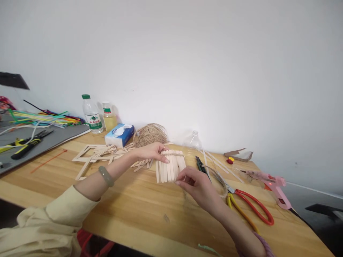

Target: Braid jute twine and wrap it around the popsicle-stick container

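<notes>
A panel of pale wooden craft sticks (168, 169) stands side by side above the table, with a braided twine strip (173, 154) across its upper part. My left hand (155, 152) grips the panel's upper left, thumb on the front and fingers behind it. At the lower right corner, my right hand (197, 185) has thumb and forefinger pinched together at the sticks' edge; anything tiny between the fingertips is hidden. Beside the right hand lie a dark utility knife (200, 165) and a loop of braided twine (221, 182). Scissors (254, 207) with red and yellow handles rest nearby.
A pink glue gun (278, 189) stands at the right. Behind the panel are a twine bundle (150, 135), a clear plastic bottle top (194, 141) and loose craft sticks (104, 151). A tissue pack (119, 135), water bottle (92, 116) and pliers (30, 144) are further left.
</notes>
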`<action>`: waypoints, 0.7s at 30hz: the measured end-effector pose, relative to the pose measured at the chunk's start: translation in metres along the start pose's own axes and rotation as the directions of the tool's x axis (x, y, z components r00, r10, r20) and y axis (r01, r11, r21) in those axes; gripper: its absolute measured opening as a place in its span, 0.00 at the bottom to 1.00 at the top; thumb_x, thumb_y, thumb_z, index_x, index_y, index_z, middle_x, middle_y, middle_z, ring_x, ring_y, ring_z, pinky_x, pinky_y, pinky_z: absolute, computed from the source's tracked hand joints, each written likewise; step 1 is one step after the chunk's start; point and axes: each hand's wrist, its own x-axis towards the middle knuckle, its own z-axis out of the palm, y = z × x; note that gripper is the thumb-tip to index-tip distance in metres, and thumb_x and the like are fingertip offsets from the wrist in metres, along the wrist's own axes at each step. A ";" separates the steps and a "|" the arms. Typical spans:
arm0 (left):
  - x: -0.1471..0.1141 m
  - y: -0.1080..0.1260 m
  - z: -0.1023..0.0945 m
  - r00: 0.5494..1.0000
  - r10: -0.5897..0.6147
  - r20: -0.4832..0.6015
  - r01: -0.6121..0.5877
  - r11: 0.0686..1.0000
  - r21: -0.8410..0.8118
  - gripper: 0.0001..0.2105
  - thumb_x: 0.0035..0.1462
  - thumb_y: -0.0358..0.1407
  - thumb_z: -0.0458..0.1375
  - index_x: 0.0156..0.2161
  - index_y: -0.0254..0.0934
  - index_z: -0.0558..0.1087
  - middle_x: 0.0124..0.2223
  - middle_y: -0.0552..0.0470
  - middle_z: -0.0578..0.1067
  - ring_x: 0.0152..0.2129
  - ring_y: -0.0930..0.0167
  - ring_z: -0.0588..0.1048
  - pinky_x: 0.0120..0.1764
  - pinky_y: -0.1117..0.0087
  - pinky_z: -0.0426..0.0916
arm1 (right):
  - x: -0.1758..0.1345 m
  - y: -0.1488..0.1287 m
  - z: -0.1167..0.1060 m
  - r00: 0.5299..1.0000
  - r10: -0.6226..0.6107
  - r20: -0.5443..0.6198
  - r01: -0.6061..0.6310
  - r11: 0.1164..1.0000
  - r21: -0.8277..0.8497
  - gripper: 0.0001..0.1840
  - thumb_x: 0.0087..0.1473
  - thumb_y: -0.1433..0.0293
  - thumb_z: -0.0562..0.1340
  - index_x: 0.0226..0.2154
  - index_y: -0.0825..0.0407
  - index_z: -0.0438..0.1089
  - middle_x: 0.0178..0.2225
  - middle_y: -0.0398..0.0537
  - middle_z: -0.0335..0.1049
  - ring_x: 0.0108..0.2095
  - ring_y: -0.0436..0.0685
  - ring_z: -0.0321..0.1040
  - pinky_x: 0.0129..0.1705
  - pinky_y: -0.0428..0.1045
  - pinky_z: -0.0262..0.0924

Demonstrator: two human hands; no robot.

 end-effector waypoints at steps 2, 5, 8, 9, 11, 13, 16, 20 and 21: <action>0.001 -0.006 -0.002 1.000 0.002 0.010 -0.002 0.998 -0.064 0.14 0.43 0.35 0.63 0.37 0.31 0.73 0.33 0.52 0.75 0.30 0.73 0.72 0.34 0.74 0.65 | 0.003 0.001 0.001 1.000 -0.005 -0.007 0.005 1.000 0.009 0.02 0.48 0.72 0.59 0.26 0.53 0.67 0.26 0.42 0.64 0.24 0.48 0.58 0.25 0.44 0.52; 0.004 -0.015 -0.007 1.000 -0.007 -0.005 0.007 0.997 -0.074 0.13 0.45 0.37 0.61 0.35 0.30 0.72 0.31 0.52 0.74 0.28 0.73 0.72 0.34 0.74 0.64 | 0.008 0.003 0.001 1.000 -0.023 -0.020 0.023 1.000 0.006 0.02 0.48 0.72 0.59 0.27 0.52 0.67 0.27 0.42 0.63 0.24 0.47 0.58 0.26 0.44 0.52; 0.006 -0.021 -0.010 0.999 0.009 -0.048 -0.010 1.000 -0.010 0.12 0.47 0.38 0.60 0.34 0.30 0.72 0.31 0.52 0.74 0.28 0.74 0.71 0.33 0.75 0.63 | 0.012 0.006 0.003 0.999 -0.035 -0.021 0.035 0.999 -0.023 0.02 0.48 0.72 0.59 0.26 0.52 0.67 0.27 0.43 0.63 0.25 0.48 0.58 0.27 0.44 0.53; 0.006 -0.022 -0.010 0.997 0.022 -0.068 -0.021 1.000 0.010 0.12 0.47 0.38 0.60 0.34 0.30 0.72 0.31 0.52 0.74 0.28 0.73 0.71 0.33 0.74 0.63 | 0.014 0.008 0.003 0.999 -0.037 -0.022 0.037 0.999 -0.031 0.02 0.49 0.72 0.59 0.26 0.52 0.67 0.27 0.43 0.63 0.26 0.48 0.58 0.27 0.44 0.53; 0.007 -0.025 -0.009 0.991 0.058 -0.122 -0.051 0.997 0.057 0.12 0.48 0.39 0.59 0.35 0.31 0.71 0.33 0.52 0.74 0.30 0.72 0.71 0.35 0.73 0.64 | 0.016 0.010 0.005 0.999 -0.030 -0.034 0.029 0.999 -0.044 0.03 0.49 0.71 0.58 0.26 0.52 0.67 0.27 0.43 0.64 0.26 0.49 0.59 0.28 0.45 0.53; 0.008 -0.029 -0.008 0.973 0.094 -0.211 -0.067 0.989 0.132 0.13 0.48 0.39 0.58 0.37 0.31 0.71 0.36 0.50 0.73 0.34 0.70 0.71 0.40 0.70 0.63 | 0.018 0.012 0.006 0.999 -0.014 -0.052 0.011 0.998 -0.056 0.04 0.49 0.70 0.58 0.26 0.52 0.67 0.27 0.43 0.64 0.26 0.49 0.59 0.28 0.45 0.53; 0.007 -0.035 -0.006 0.912 0.155 -0.380 -0.050 0.961 0.273 0.18 0.47 0.39 0.59 0.42 0.31 0.69 0.44 0.45 0.72 0.42 0.67 0.69 0.46 0.66 0.60 | 0.022 0.011 0.008 0.997 -0.011 -0.075 0.006 0.997 -0.074 0.04 0.49 0.70 0.58 0.26 0.52 0.67 0.27 0.43 0.64 0.27 0.50 0.60 0.29 0.45 0.54; 0.002 -0.041 -0.001 0.907 0.193 -0.376 -0.057 0.938 0.343 0.18 0.48 0.39 0.58 0.45 0.33 0.69 0.47 0.44 0.70 0.44 0.66 0.68 0.47 0.65 0.60 | 0.029 0.008 0.009 0.997 0.004 -0.074 -0.009 0.998 -0.063 0.04 0.47 0.70 0.59 0.24 0.52 0.67 0.26 0.43 0.65 0.27 0.50 0.59 0.29 0.46 0.53; 0.002 -0.041 0.000 0.909 0.194 -0.369 -0.063 0.939 0.339 0.17 0.48 0.39 0.58 0.44 0.33 0.69 0.47 0.44 0.70 0.44 0.66 0.68 0.47 0.65 0.60 | 0.031 0.009 0.009 0.997 0.028 -0.071 -0.030 0.999 -0.034 0.04 0.46 0.70 0.60 0.23 0.52 0.67 0.25 0.43 0.65 0.26 0.50 0.58 0.28 0.45 0.53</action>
